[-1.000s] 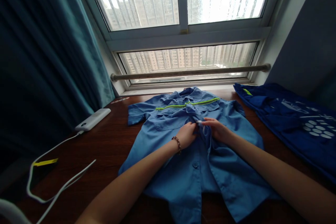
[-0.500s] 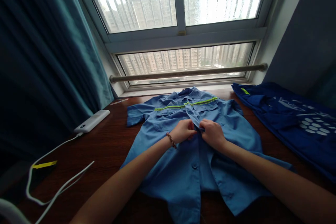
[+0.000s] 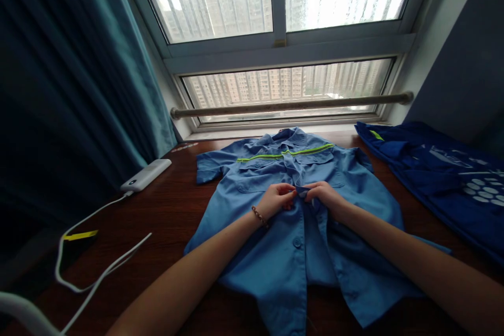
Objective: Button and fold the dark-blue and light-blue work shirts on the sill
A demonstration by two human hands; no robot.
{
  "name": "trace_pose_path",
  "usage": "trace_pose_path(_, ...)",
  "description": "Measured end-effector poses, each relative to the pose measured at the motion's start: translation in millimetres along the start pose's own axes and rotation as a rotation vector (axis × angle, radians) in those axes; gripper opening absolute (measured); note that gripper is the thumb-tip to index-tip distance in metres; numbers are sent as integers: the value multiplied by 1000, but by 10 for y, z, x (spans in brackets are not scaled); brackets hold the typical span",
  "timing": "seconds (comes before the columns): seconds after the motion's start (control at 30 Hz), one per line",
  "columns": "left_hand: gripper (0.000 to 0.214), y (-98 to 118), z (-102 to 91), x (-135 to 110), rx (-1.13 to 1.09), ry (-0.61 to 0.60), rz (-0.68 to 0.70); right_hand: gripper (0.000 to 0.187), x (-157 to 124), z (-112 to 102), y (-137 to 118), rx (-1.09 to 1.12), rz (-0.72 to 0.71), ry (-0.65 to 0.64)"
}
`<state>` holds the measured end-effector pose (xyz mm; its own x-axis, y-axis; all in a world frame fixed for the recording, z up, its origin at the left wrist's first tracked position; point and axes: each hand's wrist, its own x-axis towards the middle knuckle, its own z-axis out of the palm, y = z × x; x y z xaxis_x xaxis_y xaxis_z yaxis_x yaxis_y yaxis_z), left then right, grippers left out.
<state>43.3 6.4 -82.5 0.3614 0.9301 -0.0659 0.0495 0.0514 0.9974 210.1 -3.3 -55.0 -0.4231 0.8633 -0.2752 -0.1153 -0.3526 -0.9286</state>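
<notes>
A blue short-sleeved shirt [image 3: 252,241] with a yellow-green stripe across the chest lies spread on the dark wooden table, collar toward the window. My left hand [image 3: 277,199], with a beaded bracelet on the wrist, pinches the front edge of the shirt near mid-chest. Right beside it, my right hand [image 3: 325,197] grips the opposite front edge, its fingers curled around a raised fold of cloth. Whether a button sits between the fingers is hidden. Below the hands the two front panels hang apart, and a button [image 3: 296,242] shows on the left panel.
A darker blue garment [image 3: 433,163] with white print lies at the right. On the left are a white power bank [image 3: 146,175], its white cable [image 3: 92,286] and a yellow strip [image 3: 81,235]. Beyond the table stand a window with a rail [image 3: 291,107] and a teal curtain [image 3: 129,63].
The view has shifted slightly, so everything sits a little further right. My right hand has turned and lifted its front edge into a fold; both hands remain on the shirt.
</notes>
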Motion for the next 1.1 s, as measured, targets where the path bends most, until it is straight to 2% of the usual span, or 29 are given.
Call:
trace_pose_path(0.17,36,46,45,-71,-122,28,-66,33,72,-41,68,-28,-31,104)
trace_pose_path(0.33,34,92,46,-107,-224,60,-179,14,76,-38,80,-73,-93,84)
trace_pose_path(0.43,33,165,15,-122,-247,64,-180,31,56,-14,63,-40,-110,74)
trace_pose_path(0.53,30,276,-4,-152,-194,92,-98,33,31,11,49,-90,-160,61)
trace_pose_path(0.67,26,339,19,-179,-106,137,-11,33,6,39,60,-284,-292,95)
trace_pose_path(0.87,19,152,65,-148,-50,132,63,27,-10,34,106,-713,-509,259)
trace_pose_path(0.97,16,108,73,-142,-24,117,99,25,-11,16,105,-856,-522,300)
trace_pose_path(1.1,21,145,104,-161,-84,94,27,18,-12,8,113,-1051,-526,340)
